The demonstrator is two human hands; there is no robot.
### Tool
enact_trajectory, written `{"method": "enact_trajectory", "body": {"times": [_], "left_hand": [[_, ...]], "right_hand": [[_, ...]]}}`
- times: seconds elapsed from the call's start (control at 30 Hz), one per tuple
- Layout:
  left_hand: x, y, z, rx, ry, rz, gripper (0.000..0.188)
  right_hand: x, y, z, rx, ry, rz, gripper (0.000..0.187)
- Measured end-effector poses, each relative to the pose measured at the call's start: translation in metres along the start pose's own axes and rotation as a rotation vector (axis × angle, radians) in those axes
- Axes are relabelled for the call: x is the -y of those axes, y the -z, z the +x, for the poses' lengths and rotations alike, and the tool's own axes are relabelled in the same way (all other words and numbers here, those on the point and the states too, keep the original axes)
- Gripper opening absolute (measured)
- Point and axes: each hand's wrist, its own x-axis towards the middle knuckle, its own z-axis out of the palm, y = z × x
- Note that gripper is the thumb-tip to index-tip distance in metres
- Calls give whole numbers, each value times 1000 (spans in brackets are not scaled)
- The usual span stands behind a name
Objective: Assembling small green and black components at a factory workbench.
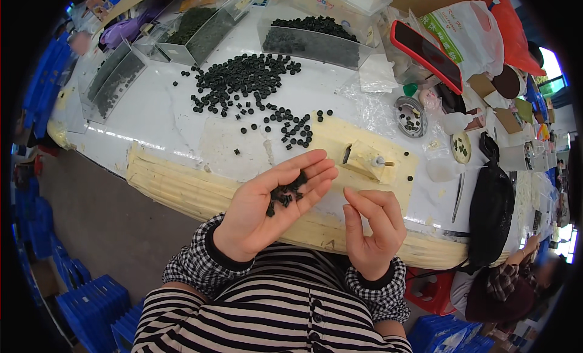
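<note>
Palm up and cupped, my left hand [261, 210] holds several small black spool-shaped parts [285, 194] above the table's front edge. Just to its right, my right hand [376, 228] is loosely curled. Its thumb and forefinger tips are close together, and I see nothing between them. Beyond my right hand stands a cream, tape-covered block [367, 161] with a short metal pin [382, 162] on top. It rests on a cream sheet [328, 134]. Farther back lies a large heap of the same black parts [243, 79], with a smaller scatter [294, 129] nearer my left hand.
Clear plastic bins [316, 52] of black parts line the back. A red-cased phone [427, 55] leans at the back right. Tweezers [458, 198], a black cloth bag [492, 201] and squeeze bottles [446, 169] lie rightward. Padding [176, 183] covers the front edge. Another person [510, 286] sits at right.
</note>
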Motion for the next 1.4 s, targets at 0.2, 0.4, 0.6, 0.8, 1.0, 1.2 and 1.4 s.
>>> {"method": "enact_trajectory", "body": {"times": [0.2,0.4,0.6,0.8,1.0,1.2,1.4], "left_hand": [[11,-6,0,43,80,137,48],[14,-6,-3,54,97,210,48],[15,-7,-1,-27,106,270,40],[18,9,2,56,161,313,24],[19,11,5,60,179,320,22],[12,10,4,78,164,314,23],[11,10,8,70,141,319,24]], "right_hand": [[5,-4,9,53,106,-161,26],[8,-12,7,91,84,-217,26],[6,-6,8,-15,107,-171,29],[7,1,8,-46,80,-122,33],[5,4,9,-28,104,-124,35],[-5,21,16,-137,-56,-152,29],[-27,27,30,-93,-126,-249,20]]}}
